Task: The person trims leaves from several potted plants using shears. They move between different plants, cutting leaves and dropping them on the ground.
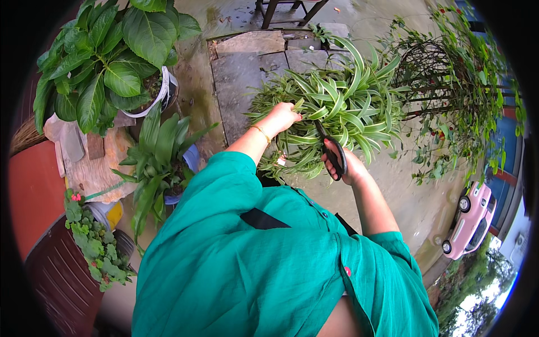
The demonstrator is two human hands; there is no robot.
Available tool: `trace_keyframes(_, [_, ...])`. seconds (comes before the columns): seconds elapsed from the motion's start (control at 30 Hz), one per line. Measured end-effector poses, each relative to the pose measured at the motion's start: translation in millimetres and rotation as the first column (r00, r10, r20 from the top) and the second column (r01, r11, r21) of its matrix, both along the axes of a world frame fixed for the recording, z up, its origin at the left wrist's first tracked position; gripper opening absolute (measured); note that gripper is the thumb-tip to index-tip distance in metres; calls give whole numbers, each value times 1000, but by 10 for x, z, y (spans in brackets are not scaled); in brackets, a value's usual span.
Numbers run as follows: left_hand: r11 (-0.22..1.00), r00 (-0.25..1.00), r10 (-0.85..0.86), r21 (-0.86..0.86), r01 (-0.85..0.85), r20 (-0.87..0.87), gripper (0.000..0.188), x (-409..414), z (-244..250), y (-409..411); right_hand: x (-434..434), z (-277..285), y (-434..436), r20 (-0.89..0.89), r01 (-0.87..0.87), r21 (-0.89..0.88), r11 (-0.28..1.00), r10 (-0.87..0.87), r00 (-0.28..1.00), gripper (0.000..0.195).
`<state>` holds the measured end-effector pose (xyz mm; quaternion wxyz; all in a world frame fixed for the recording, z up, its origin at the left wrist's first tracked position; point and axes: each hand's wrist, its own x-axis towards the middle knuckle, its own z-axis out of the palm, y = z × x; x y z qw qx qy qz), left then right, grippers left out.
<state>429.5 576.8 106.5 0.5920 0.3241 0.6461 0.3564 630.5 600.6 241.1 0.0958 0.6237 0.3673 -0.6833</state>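
A large spider plant [332,105] with green-and-cream striped leaves spreads out in front of me. My left hand [284,118], with a thin bracelet at the wrist, pinches a leaf of it near its left side. Black-handled scissors [335,158] are in my right hand [347,167], just to the right and nearer my body. Their blades point away from me into the foliage, and the tips are hidden among the leaves, so whether the blades are apart does not show. The plant's pot is mostly hidden under the foliage.
At the left stand a broad-leaved plant in a white bucket [162,94], a long-leaved plant in a blue pot [191,158] and a flowering geranium [84,236]. A climbing plant on a frame [446,88] is at the right. Stool legs [271,12] show at the top, stone slabs [236,84] below.
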Motion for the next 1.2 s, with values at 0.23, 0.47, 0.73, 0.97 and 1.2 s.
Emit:
trace_keyframes(0.23, [996, 988, 84, 8, -86, 128, 28, 90, -144, -13, -55, -109, 94, 18, -50, 23, 998, 49, 999, 55])
trace_keyframes(0.47, [999, 1000, 6, -41, -6, 17, 31, -101, -51, -84, -53, -91, 32, -25, -29, 79, 996, 31, 999, 52])
trace_keyframes(0.73, [967, 953, 256, -29, -255, 162, 16, -762, 0, -379, 69, 136, -137, 7, -31, 25, 999, 31, 999, 49])
trace_keyframes(0.97, [984, 980, 179, -18, -178, 91, 19, -1034, 6, -432, 115, 190, -264, 59, -74, 47, 996, 72, 996, 48])
trace_keyframes(1.2, [993, 990, 100, 51, -105, 100, 14, -888, 2, -296, 142, 183, -319, 77, -93, 41, 995, 90, 993, 48])
